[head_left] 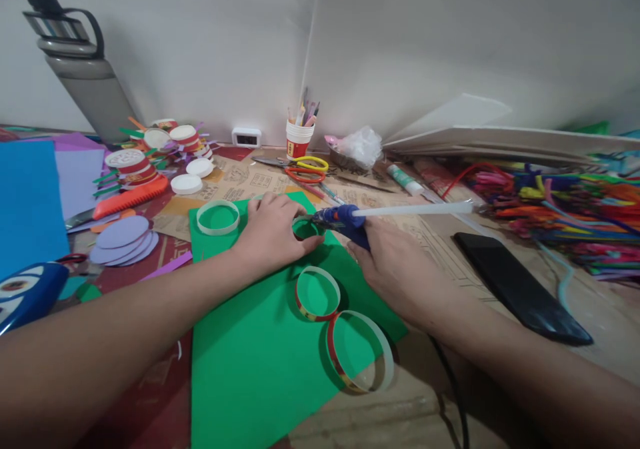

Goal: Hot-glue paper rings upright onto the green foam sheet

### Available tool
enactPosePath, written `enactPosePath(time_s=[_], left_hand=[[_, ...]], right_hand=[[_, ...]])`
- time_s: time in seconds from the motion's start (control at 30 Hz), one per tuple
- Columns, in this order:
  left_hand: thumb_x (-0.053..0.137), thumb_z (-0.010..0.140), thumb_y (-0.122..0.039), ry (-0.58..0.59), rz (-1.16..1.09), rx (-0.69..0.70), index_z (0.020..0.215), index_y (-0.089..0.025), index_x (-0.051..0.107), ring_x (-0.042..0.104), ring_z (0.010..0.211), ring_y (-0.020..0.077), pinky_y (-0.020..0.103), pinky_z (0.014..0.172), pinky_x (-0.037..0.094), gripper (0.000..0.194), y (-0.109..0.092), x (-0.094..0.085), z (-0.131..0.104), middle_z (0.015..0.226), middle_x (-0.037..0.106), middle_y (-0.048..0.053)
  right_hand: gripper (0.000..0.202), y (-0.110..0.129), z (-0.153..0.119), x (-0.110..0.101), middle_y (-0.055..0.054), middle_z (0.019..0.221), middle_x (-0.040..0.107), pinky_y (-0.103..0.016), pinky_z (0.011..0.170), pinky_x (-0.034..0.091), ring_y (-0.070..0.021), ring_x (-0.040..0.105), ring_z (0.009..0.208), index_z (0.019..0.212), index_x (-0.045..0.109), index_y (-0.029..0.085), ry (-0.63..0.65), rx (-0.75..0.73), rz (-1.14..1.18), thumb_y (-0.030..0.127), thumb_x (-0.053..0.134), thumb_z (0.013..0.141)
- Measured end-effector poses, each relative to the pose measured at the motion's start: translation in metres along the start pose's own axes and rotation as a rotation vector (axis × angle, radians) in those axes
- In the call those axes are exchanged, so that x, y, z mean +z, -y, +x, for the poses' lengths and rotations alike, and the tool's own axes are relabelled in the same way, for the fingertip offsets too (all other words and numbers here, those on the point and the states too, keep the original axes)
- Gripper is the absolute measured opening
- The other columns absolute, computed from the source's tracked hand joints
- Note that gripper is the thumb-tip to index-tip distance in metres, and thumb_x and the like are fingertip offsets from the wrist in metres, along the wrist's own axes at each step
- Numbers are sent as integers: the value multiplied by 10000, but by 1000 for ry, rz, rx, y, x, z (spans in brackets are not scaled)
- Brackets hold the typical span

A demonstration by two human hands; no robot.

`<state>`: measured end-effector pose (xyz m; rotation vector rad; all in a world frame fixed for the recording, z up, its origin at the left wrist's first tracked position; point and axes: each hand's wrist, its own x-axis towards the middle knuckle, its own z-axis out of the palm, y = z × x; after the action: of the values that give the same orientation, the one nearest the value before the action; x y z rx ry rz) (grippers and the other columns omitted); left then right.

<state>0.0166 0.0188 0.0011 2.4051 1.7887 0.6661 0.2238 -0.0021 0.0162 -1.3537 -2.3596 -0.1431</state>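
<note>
A green sheet (pixel 250 342) lies in front of me. My left hand (pixel 275 226) bends over its upper part, thumb and fingers around a small paper ring (pixel 304 228) that is partly hidden. In my right hand (pixel 395 262) is a blue hot glue gun (pixel 345 217), its nozzle at that ring's edge and a long whitish glue stick (pixel 415 209) jutting from its back. Another ring (pixel 218 218) stands at the sheet's upper left. Nearer me are a red-and-white ring (pixel 317 294) and a larger one (pixel 360 351) over the sheet's right edge.
Left are purple paper discs (pixel 123 239), an orange utility knife (pixel 131 196), paper-cup crafts (pixel 131 168) and a grey bottle (pixel 90 82). Scissors (pixel 300 167) and a cup of pens (pixel 299 136) stand behind. A black phone (pixel 520 286) and colourful pipe cleaners (pixel 565 216) lie right; the gun's cord (pixel 453 382) trails below.
</note>
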Motion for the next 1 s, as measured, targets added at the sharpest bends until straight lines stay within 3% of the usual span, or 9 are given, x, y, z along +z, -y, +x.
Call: enactPosePath(time_s=[0.4,0.73,1.0], left_hand=[[663,763,-628,1,-8,-6,1034,-218,683,511,1148,340,509,969,358,492,-1,0,0,1064,660,91],[646,768,-641,1,-17,0,1028,-217,682,514,1158,354,523,979,359,498,0,0,0,1074,662,94],[652,772,-629,0,-15,1,1020,-216,682,516,1152,344,521,973,360,482,-1,-1,0,1070,664,91]], right_hand=[[174,-1,3,4,-116,951,709,-363,707,488,-269,659,858,1041,602,180,13,0,25,235,487,923],[143,4,1,-10,-102,888,708,-341,657,481,-256,665,812,1006,597,189,35,57,31,250,491,932],[169,2,3,-3,-115,955,711,-352,689,477,-265,662,856,1053,597,185,44,37,13,238,490,934]])
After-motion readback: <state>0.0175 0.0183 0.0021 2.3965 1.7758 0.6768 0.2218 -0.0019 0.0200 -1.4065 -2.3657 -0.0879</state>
